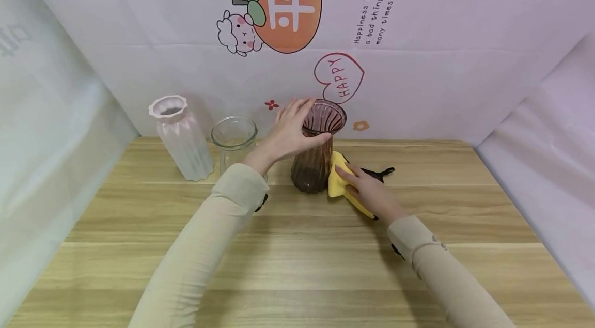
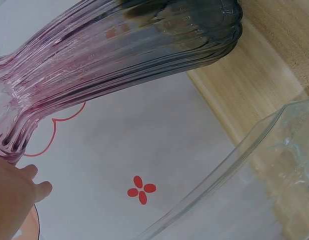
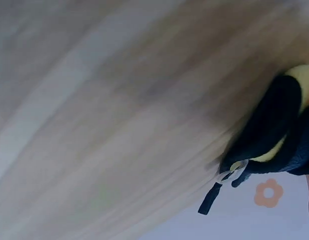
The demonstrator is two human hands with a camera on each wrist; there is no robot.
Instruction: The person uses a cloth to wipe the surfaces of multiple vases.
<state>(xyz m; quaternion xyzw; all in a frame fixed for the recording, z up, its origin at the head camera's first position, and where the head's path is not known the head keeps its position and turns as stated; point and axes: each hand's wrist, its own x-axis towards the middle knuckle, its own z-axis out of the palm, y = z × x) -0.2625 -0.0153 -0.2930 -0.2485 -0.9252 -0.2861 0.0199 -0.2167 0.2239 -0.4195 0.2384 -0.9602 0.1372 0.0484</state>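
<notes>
My left hand (image 1: 293, 131) grips a ribbed purple-brown glass vase (image 1: 313, 165) near its flared rim, thumb on the near side. The vase stands on the table, and its ribbed body (image 2: 129, 50) crosses the top of the left wrist view. In my right hand (image 1: 367, 191) is a soft yellow-and-black cloth (image 1: 340, 175), held against or close beside the vase's lower right side; contact cannot be told. The cloth's black side (image 3: 274, 120) shows in the right wrist view, with a clear ring and a short black tab at its end.
Left of my left hand stands a clear glass vase (image 1: 234, 134), partly hidden by my arm. Farther left is a pleated white vase (image 1: 183, 142). The wooden table (image 1: 288, 271) meets a printed white backdrop (image 1: 186, 69) behind the vases, with white sheets at both sides.
</notes>
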